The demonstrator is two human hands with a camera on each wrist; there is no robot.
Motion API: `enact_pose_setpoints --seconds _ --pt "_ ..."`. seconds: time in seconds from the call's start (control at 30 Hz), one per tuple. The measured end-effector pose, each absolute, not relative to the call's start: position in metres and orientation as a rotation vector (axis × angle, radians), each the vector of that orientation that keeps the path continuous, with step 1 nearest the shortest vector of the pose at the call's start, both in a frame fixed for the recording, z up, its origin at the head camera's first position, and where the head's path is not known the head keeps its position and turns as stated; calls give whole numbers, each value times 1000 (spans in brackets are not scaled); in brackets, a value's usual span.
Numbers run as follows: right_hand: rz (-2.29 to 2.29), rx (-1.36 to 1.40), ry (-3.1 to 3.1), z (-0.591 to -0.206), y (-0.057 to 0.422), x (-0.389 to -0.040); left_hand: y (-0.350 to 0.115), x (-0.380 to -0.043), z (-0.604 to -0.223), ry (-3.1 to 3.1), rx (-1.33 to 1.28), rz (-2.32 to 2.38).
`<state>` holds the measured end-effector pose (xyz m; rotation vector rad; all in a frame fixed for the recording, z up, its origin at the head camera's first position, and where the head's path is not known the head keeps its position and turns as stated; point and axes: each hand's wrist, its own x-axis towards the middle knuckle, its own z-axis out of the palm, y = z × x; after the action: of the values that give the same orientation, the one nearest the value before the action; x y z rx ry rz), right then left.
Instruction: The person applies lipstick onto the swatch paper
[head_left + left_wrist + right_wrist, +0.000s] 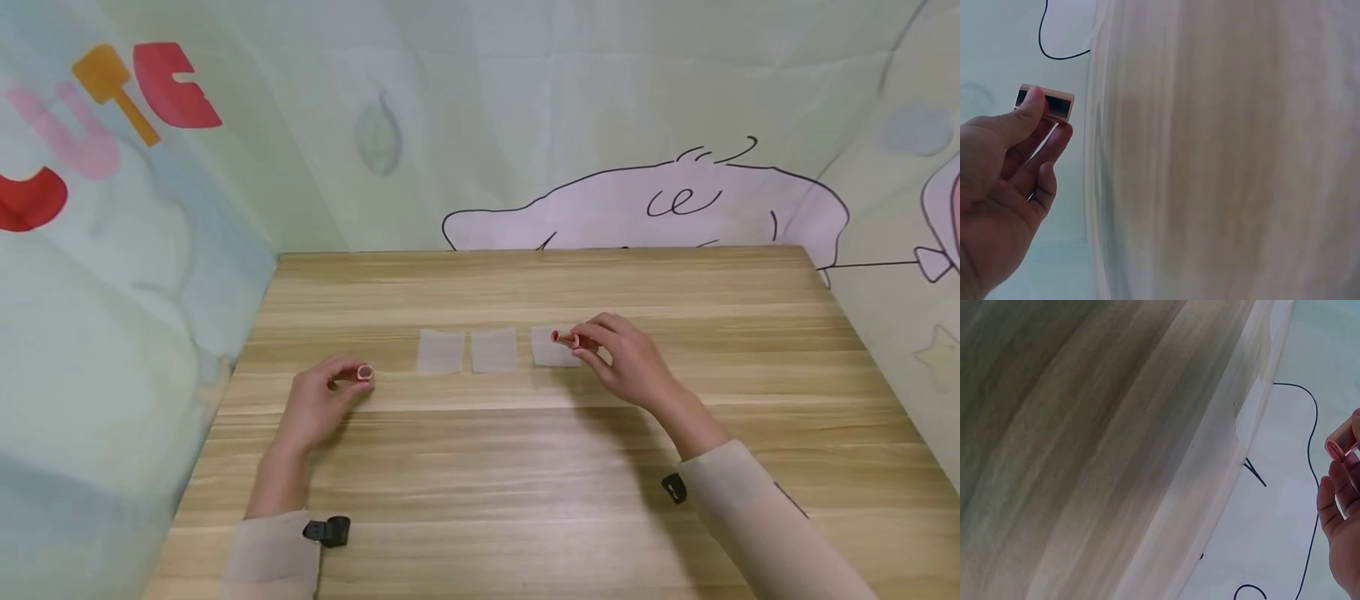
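My left hand [318,404] pinches a short, shiny copper-coloured lipstick cap [1060,104] between thumb and fingers. In the head view its dark round opening faces up. My right hand [630,362] grips a copper-coloured lipstick [566,338], its narrower tube tilted toward the left. At the tube's end a red face shows, also visible on the lipstick [1336,449] at the right edge of the right wrist view. This end overlaps the rightmost paper square [551,354] in the head view. The middle paper square [494,351] and left paper square [440,352] lie beside it.
The wood-grain table [480,475] runs back to a printed curtain [480,125] with cartoon drawings. Another printed curtain side [112,333] hangs along the left. Dark wrist-strap pieces [327,531] stick out by the sleeves.
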<state>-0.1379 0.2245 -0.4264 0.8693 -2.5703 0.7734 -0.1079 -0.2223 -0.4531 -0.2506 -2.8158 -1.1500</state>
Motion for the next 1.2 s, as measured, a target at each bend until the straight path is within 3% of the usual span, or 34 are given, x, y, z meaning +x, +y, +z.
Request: enact_pose_setpoints --seconds 0.5,0.83,1.2 --pt "801 849 -2588 -427 226 -137 -228 -120 -447 -2993 -354 -1145" --pt "791 875 -2581 -428 225 -138 -227 -122 -442 -3013 -276 -1108" --pt "867 885 -2596 -431 222 -137 -213 -126 -428 -2910 -412 -1098"
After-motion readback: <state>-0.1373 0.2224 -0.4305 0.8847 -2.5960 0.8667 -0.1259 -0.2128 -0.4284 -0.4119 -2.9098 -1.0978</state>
